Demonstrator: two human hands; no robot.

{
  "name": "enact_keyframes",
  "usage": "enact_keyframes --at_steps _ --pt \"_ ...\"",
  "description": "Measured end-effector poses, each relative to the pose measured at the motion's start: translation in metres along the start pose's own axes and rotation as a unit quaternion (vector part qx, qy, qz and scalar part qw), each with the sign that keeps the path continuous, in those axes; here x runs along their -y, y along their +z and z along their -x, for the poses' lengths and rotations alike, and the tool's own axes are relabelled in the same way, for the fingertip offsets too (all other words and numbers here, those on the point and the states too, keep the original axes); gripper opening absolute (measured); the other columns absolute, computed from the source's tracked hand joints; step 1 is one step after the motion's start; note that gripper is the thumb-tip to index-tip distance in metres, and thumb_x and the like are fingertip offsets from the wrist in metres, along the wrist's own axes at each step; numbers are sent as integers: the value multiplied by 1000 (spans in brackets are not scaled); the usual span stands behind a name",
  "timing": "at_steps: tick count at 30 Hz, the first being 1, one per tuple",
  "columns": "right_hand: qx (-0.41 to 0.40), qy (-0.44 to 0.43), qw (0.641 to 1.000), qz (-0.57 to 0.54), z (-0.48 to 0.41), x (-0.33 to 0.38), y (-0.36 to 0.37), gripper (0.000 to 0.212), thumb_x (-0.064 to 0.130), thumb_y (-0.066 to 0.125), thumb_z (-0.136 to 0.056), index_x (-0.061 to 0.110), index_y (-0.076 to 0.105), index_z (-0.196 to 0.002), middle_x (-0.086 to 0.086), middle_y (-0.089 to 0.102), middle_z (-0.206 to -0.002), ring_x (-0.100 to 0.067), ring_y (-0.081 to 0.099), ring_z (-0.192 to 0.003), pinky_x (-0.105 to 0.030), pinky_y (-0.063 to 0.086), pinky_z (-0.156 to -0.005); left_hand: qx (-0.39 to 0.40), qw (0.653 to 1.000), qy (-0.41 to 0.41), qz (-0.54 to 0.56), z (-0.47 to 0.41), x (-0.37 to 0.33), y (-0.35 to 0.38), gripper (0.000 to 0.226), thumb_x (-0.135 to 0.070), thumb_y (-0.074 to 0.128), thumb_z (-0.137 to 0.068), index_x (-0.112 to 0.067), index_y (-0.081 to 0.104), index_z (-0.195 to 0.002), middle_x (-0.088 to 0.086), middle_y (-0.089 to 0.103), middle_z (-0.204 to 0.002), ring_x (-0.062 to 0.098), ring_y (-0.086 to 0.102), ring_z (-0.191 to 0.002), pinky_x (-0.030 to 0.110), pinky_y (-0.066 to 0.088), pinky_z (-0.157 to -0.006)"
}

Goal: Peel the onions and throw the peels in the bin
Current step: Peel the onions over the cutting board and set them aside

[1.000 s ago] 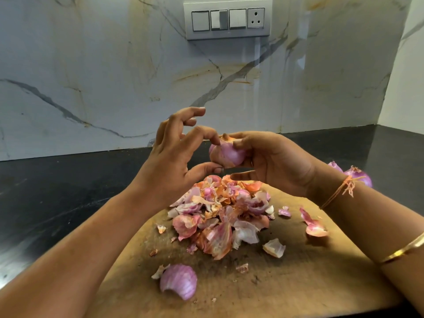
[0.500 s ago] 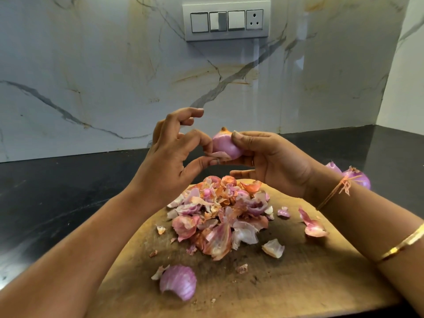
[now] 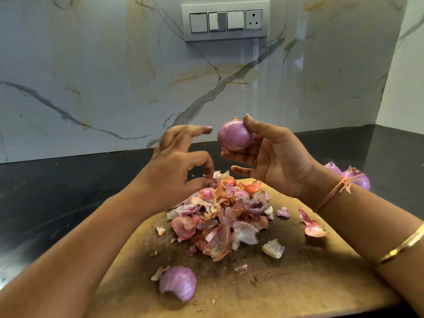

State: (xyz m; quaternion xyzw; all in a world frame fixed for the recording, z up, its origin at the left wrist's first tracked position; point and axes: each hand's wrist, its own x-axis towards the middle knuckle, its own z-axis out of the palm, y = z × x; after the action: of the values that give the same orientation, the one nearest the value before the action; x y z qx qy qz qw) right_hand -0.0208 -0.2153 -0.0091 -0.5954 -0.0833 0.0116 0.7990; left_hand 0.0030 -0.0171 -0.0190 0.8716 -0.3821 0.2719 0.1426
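Here, mid-frame, the right hand (image 3: 275,161) grips a purple onion (image 3: 234,135) above the peels (image 3: 220,216) piled on the board (image 3: 298,283); the left hand (image 3: 179,164) is curled beside it, and I cannot tell if it pinches anything.

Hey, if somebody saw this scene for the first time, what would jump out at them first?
The purple onion, gripped in the right hand and held up above the board, with the left hand beside it. Below them a heap of pink and orange peels sits in the middle of the wooden cutting board, on a black counter.
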Motion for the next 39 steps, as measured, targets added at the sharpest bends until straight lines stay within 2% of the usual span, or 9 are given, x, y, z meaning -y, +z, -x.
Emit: enact_keyframes --at_steps 7,10,13,17,20,23,28,32,39 --pt "-4 18 999 -32 2 1 0 37 36 55 -89 10 57 -116 -16 69 -108 -27 69 -94 -39 51 -90 148 986 -78 -12 1 0 -1 25 -58 69 -74 -39 59 -84 -15 20 -153 -5 -4 -136 44 5 -116" --pt "5 20 999 -32 4 1 1 37 34 58 -82 11 58 -112 -14 69 -102 -24 68 -89 -36 51 -87 116 988 -96 23 1 -2 -4 52 -83 53 -57 -38 59 -83 -19 31 -144 -5 8 -133 43 14 -114" --pt "12 20 1000 -4 4 0 2 47 39 61 -70 12 60 -108 -13 67 -104 -23 63 -93 -35 47 -88 39 992 -103 61 -1 -3 -2 60 -86 44 -54 -37 63 -83 -19 40 -133 -2 20 -126 31 22 -104" --pt "39 25 999 -21 4 -2 5 43 32 61 -73 7 62 -108 -17 65 -106 -26 60 -98 -34 47 -86 -43 990 -106 81 -2 -7 3 51 -77 52 -62 -35 68 -87 -19 46 -126 0 28 -124 27 22 -99" --pt "55 19 998 -15 5 -3 5 41 31 60 -76 7 62 -109 -15 67 -104 -22 64 -91 -32 51 -85 -92 986 -114 83 -4 -9 4 24 -46 72 -78 -26 71 -90 -14 50 -124 4 31 -123 24 22 -98" --pt "60 17 998 -8 5 -3 5 41 33 61 -74 9 62 -107 -12 68 -96 -18 65 -81 -28 52 -77 -103 984 -121 86 -4 -9 4 8 -24 71 -82 -21 71 -89 -12 51 -124 9 35 -126 26 23 -98" --pt "79 24 996 -34 7 1 4 38 28 59 -71 8 57 -104 -8 68 -78 -14 62 -61 -23 51 -62 -106 979 -155 74 -4 -7 2 8 -24 69 -84 -29 64 -82 -11 53 -124 12 38 -125 25 25 -94" --pt "88 48 994 -33 6 1 2 45 21 58 -66 4 55 -107 -12 66 -76 -16 62 -60 -22 53 -60 -134 971 -185 73 -4 -3 -3 14 -23 69 -85 -31 61 -78 -4 56 -124 17 44 -122 26 28 -89" --pt "80 46 995 -39 4 0 0 42 18 54 -65 4 56 -105 -19 63 -86 -18 59 -60 -24 51 -61 26 981 -160 109 -2 -12 -6 33 -31 73 -77 -43 54 -101 -16 36 -139 3 17 -135 27 16 -101"
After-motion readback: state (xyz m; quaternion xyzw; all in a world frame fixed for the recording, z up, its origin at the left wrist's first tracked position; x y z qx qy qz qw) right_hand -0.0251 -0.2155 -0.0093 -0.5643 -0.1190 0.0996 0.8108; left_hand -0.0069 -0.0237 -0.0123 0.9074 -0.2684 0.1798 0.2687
